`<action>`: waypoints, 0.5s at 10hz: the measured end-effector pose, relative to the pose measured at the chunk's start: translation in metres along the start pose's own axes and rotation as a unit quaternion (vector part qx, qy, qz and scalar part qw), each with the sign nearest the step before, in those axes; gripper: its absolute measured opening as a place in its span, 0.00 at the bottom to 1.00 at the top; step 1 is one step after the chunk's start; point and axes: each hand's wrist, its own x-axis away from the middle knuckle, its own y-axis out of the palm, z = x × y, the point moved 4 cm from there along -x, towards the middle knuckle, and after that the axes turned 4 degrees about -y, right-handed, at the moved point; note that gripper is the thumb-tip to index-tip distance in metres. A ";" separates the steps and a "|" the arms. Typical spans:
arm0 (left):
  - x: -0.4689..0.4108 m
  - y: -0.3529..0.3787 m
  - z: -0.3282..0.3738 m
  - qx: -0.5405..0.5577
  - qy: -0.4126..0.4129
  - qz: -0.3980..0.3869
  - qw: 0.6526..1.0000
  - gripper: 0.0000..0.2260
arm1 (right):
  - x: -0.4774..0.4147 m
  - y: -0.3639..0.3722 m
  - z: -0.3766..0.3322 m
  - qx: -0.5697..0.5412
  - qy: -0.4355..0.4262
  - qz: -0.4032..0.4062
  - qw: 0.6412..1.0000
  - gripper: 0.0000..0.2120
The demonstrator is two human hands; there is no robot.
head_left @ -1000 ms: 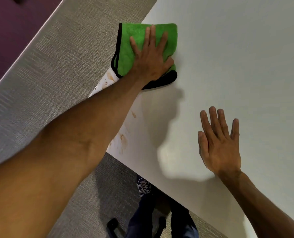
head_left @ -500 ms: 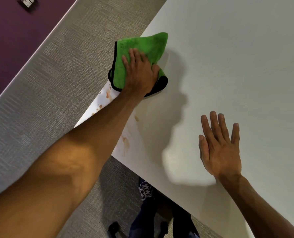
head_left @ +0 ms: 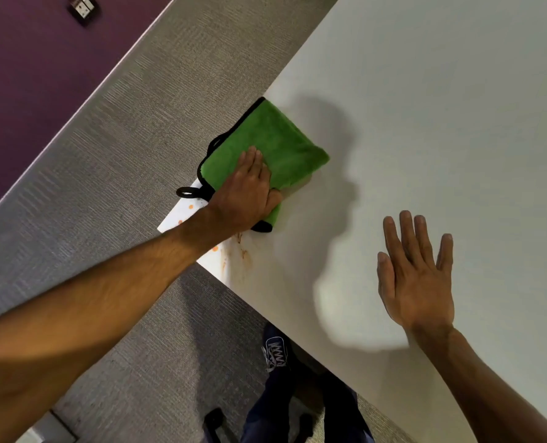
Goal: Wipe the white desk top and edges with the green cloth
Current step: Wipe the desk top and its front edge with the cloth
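1. At the desk corner, the cloth now lies nearer the corner than half a second ago; then it sat further up the left edge. Its far part, bunched then, now lies flatter, and a black loop has come into view past the edge.
2. Right hand position unchanged since the earlier frames: flat on the top, well apart from the cloth.
3. Left hand: palm down on the near part of the cloth, fingers together and pointing away, thumb tucked at the cloth's right side. Pressing rather than clenching; whether the fingers grip any fabric, cannot tell. Forearm runs in from lower left, crossing the corner.
4. Right hand: open, fingers slightly spread, nothing held.
5. Cloth: green, plush nap, folded to a rough rectangle, black bound hem along its left and near sides. It lies on the top, with its left side at the left edge.
6. Desk: white, smooth, matte, sharp corner. Orange-brown stains smear the surface just below the cloth, with small orange spots at the corner tip.
7. Floor: grey ribbed carpet. Purple wall upper left with a small dark socket plate.
8. Under the near edge: a dark shoe with white laces, and dark blue trouser legs.
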 end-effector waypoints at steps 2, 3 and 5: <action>0.059 0.017 0.006 -0.010 0.068 -0.027 0.997 0.38 | 0.000 0.001 0.001 0.002 0.001 -0.004 1.000 0.29; 0.080 0.025 0.009 -0.074 0.110 -0.025 0.991 0.38 | -0.001 0.001 0.000 -0.001 -0.001 -0.006 1.000 0.29; 0.123 0.034 0.010 0.039 0.155 0.123 0.980 0.28 | 0.000 -0.002 -0.001 -0.005 0.000 -0.004 1.000 0.29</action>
